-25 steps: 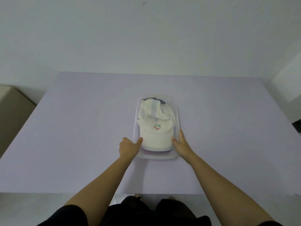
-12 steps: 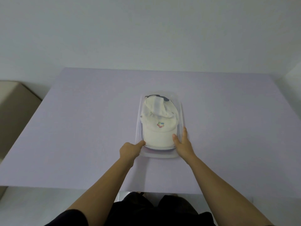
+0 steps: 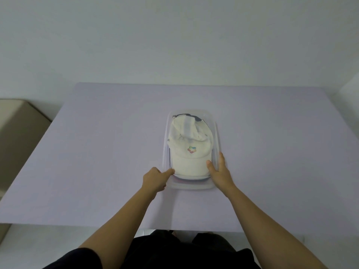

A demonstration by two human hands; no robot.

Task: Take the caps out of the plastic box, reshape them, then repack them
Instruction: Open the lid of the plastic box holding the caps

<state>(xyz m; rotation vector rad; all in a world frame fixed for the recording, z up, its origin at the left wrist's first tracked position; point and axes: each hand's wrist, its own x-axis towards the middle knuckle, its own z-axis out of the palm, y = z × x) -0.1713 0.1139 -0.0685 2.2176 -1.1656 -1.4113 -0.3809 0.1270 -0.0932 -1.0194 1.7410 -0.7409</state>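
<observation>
A clear plastic box (image 3: 218, 133) stands in the middle of the lilac table (image 3: 97, 152). A white cap (image 3: 189, 152) with a small coloured logo lies on top inside it, brim toward me. Dark and pink edges of other caps (image 3: 189, 180) show under the brim. My left hand (image 3: 155, 180) sits at the box's near left corner, fingers curled on the table, thumb tip touching the brim's left edge. My right hand (image 3: 219, 172) straddles the near right wall, thumb on the brim, fingers stretched along the outside. Neither hand holds anything up.
The table's near edge (image 3: 174, 228) runs just in front of my body. A beige piece of furniture (image 3: 17, 133) stands beyond the table's left edge. A pale wall lies behind the table.
My right fingers have stretched forward along the box's right wall. My left thumb has shifted lower along the brim's left edge. The cap and box stay in place.
</observation>
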